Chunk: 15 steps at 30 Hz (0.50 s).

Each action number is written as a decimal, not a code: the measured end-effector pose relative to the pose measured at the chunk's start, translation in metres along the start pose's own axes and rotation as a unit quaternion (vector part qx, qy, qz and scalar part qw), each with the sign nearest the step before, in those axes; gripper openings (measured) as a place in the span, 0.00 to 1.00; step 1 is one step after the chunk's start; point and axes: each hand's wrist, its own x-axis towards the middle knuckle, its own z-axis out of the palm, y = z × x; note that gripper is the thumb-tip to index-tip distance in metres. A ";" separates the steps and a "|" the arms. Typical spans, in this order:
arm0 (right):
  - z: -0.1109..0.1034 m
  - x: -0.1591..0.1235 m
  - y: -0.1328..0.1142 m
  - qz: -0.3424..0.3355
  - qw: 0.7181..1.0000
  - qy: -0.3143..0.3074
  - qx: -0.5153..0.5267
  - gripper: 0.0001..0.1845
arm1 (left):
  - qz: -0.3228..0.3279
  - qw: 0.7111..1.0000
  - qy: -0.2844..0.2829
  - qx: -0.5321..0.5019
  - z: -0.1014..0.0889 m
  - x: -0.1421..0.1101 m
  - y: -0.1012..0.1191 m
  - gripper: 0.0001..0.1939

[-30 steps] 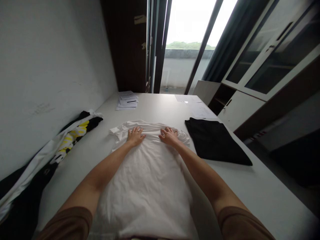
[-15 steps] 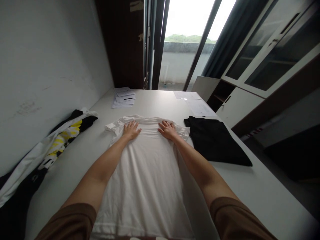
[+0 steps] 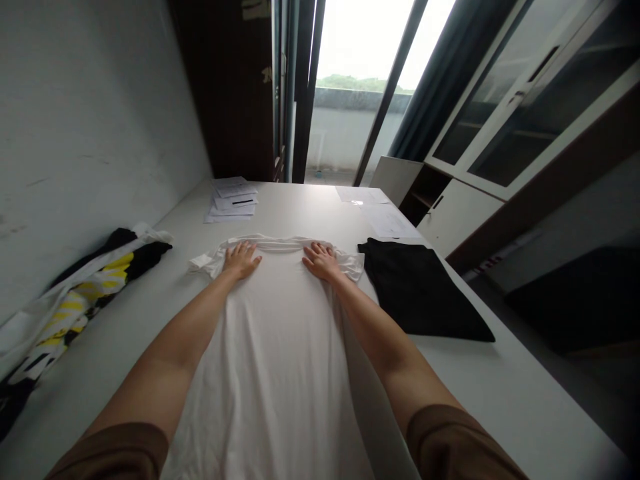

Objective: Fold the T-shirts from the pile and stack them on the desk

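Observation:
A white T-shirt (image 3: 285, 333) lies spread lengthwise on the white table, its collar end away from me and its near end running out of view at the bottom. My left hand (image 3: 241, 261) rests flat on the shirt's upper left part, fingers spread. On the upper right part lies my right hand (image 3: 321, 261), also flat with its fingers apart. Several soft creases run across the cloth by the collar, beyond my hands. Each short sleeve sticks out to the outer side of a hand.
Folded black cloth (image 3: 425, 290) lies right of the shirt. Along the left wall are bunched clothes (image 3: 95, 287) in black, white and yellow. Papers (image 3: 233, 200) sit at the far left, and more sheets (image 3: 390, 220) at the far right. A white cabinet (image 3: 465, 213) stands beyond the table's right edge.
The view has shifted slightly, so the scene sits a little further left. Both hands stay flat on the T-shirt, and the cloth between them looks smoother, with fewer creases.

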 end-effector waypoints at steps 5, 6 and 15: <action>0.004 0.023 0.013 -0.010 1.000 0.024 0.003 0.33 | 0.008 1.000 0.003 -0.003 0.003 0.026 -0.017 0.40; 0.005 0.028 0.016 -0.011 1.000 0.028 0.003 0.32 | 0.009 1.000 -0.001 -0.004 0.003 0.031 -0.019 0.41; 0.012 0.031 0.020 -0.024 0.993 0.118 -0.003 0.25 | -0.010 1.000 -0.015 -0.020 0.001 0.050 -0.020 0.43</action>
